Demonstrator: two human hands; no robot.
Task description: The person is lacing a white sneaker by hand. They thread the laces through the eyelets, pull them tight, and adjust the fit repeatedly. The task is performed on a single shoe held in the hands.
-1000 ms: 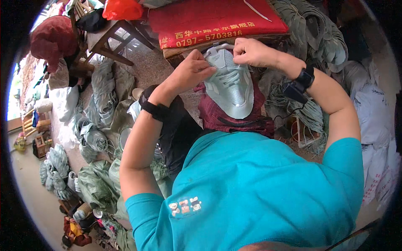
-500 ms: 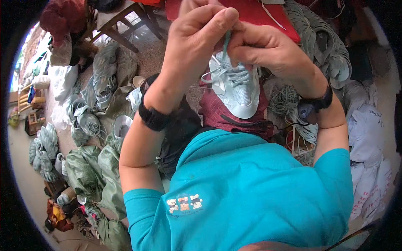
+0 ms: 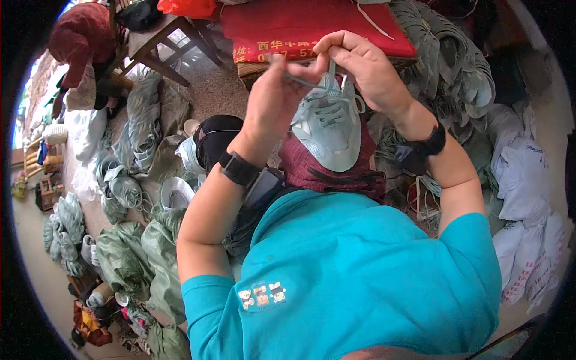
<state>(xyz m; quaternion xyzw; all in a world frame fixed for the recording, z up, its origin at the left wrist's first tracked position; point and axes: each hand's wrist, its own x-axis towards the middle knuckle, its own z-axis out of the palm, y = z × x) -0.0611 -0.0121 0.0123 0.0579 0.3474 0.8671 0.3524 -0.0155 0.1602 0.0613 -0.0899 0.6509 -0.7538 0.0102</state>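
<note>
A pale grey-green sneaker (image 3: 327, 141) rests on dark maroon cloth (image 3: 300, 171) over my lap, its toe towards me. Its laces criss-cross the tongue. Between my hands runs a pale green shoelace (image 3: 332, 75), lifted above the shoe's collar. My right hand (image 3: 375, 78) pinches the lace between thumb and forefinger, at the far end of the shoe. To the left, my left hand (image 3: 276, 99) is slightly smeared by motion, with lace caught at its fingers, which reach towards the right hand. Dark bands circle both wrists.
A red printed cloth (image 3: 324, 30) covers a low wooden surface ahead. Bundles of grey-green shoe parts (image 3: 450, 66) lie at the far right and others (image 3: 144, 120) at the left. A wooden stool (image 3: 162, 42) stands far left. Green sacks (image 3: 123, 255) and white bags (image 3: 522, 186) flank me.
My hands have drawn apart, the left lower and leftward, the right slightly to the right. More of the red cloth shows. The lace now stretches between the hands.
</note>
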